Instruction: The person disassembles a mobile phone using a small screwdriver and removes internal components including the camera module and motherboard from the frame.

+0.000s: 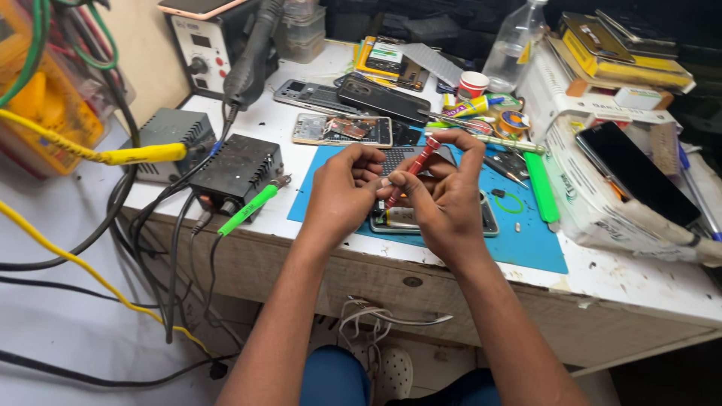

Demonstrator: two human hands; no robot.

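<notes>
My right hand (445, 201) grips a red screwdriver (414, 169), held slanted with its tip pointing down toward an opened phone (489, 219) that lies on the blue work mat (526, 248). My left hand (342, 192) is closed beside it, fingertips pinched near the screwdriver's lower end; what they pinch is too small to tell. Both hands cover most of the phone.
Another opened phone (342, 130) and a black phone (383, 99) lie behind the mat. A green tool (543, 188), solder spool (514, 122) and red cup (473, 83) sit at the right. Black power boxes (241, 169), cables and a soldering station (204, 46) crowd the left. A dark-screened phone (635, 173) rests on white packaging.
</notes>
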